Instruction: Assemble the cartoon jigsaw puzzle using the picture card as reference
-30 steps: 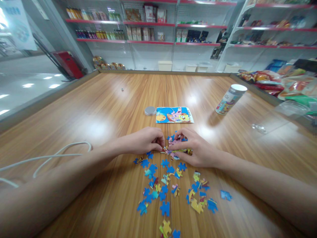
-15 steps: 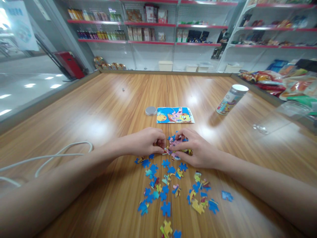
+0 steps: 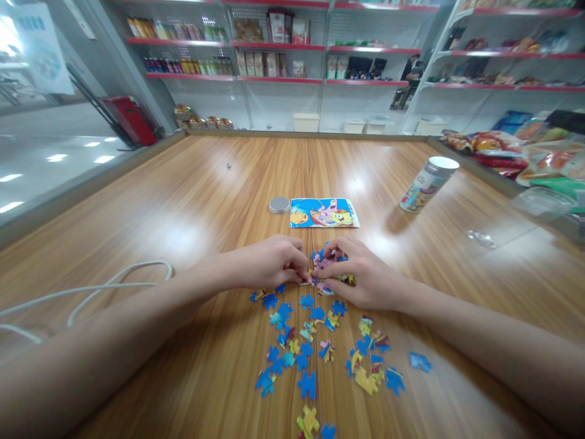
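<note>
My left hand (image 3: 281, 262) is closed in a pinch on a small jigsaw piece (image 3: 307, 280), mostly covered by the fingertips, at the left edge of a joined patch of jigsaw puzzle (image 3: 323, 262). Over that patch, from the right, bends my right hand (image 3: 361, 272), its fingertips pressed on the pieces and hiding part of them. Pink, blue and yellow show between its fingers. Nearer to me lie several loose pieces, among them a blue piece (image 3: 307, 385), a yellow piece (image 3: 366, 380) and a lone blue piece (image 3: 420, 361) at the right.
Behind the hands lies a cartoon picture card (image 3: 325, 213) beside a round silver lid (image 3: 280, 205). A printed cylinder can (image 3: 429, 184) stands back right. A white cable (image 3: 123, 274) loops at the left. Snack bags (image 3: 493, 149) and a clear plastic container (image 3: 543, 201) are at the right.
My left hand's fingers have shifted slightly to the right, closer against the joined patch. My right hand stays in place, and the loose pieces lie as before.
</note>
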{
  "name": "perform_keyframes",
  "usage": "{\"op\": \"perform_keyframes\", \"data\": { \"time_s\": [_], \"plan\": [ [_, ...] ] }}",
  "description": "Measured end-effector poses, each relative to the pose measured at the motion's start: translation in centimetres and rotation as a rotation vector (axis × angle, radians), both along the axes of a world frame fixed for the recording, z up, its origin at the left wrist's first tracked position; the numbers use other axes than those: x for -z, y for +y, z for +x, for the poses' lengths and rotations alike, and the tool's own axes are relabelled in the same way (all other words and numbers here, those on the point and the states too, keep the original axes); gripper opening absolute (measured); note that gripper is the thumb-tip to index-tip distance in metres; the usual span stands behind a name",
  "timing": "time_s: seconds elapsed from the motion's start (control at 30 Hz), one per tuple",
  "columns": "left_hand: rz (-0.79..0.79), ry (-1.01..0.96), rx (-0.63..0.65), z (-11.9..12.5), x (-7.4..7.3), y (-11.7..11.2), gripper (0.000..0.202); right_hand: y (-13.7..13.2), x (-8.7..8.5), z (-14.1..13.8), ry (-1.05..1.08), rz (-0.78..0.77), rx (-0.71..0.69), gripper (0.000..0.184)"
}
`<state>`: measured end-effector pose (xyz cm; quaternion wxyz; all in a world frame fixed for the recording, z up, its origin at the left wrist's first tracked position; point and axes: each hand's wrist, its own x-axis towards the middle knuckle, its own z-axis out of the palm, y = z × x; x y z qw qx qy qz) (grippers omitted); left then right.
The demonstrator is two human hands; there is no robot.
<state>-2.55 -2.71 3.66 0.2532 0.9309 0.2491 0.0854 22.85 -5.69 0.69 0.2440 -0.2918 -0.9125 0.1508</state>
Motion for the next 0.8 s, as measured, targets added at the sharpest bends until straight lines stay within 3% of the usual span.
{"op": "perform_keyframes", "data": {
  "time_s": [0.23, 0.4, 0.47, 0.5, 0.57, 0.63, 0.7, 0.8],
  "plan": [
    [0.214, 0.043, 0.083, 0.4, -0.6, -1.1, 0.016, 0.5, 0.0, 0.1, 0.105, -0.078, -0.008, 0.017],
    [0.358, -0.139, 0.112, 0.6, 0.6, -0.6, 0.022, 1.7, 0.6, 0.8, 0.390, -0.382, 0.171, 0.017],
    [0.393, -0.180, 0.116, 0.5, 1.5, -0.1, 0.015, 2.2, 0.7, 1.3, 0.492, -0.523, 0.182, 0.017],
    [0.400, -0.172, 0.126, 0.5, 2.0, 0.1, 0.022, 2.4, 0.5, 1.6, 0.504, -0.586, 0.157, 0.018],
    [0.407, -0.120, 0.158, 0.3, 2.8, 0.4, 0.043, 2.6, -0.5, 2.1, 0.403, -0.673, 0.064, 0.020],
    [0.395, -0.049, 0.174, 0.1, 3.4, 0.6, 0.053, 2.3, -2.1, 2.5, 0.144, -0.706, -0.068, 0.020],
    [0.375, -0.010, 0.184, 0.0, 3.8, 0.7, 0.056, 1.7, -4.0, 2.7, -0.152, -0.664, -0.202, 0.016],
    [0.363, -0.010, 0.205, -0.1, 3.8, 0.8, 0.056, 0.6, -6.1, 2.5, -0.450, -0.571, -0.264, 0.018]
  ]
}}
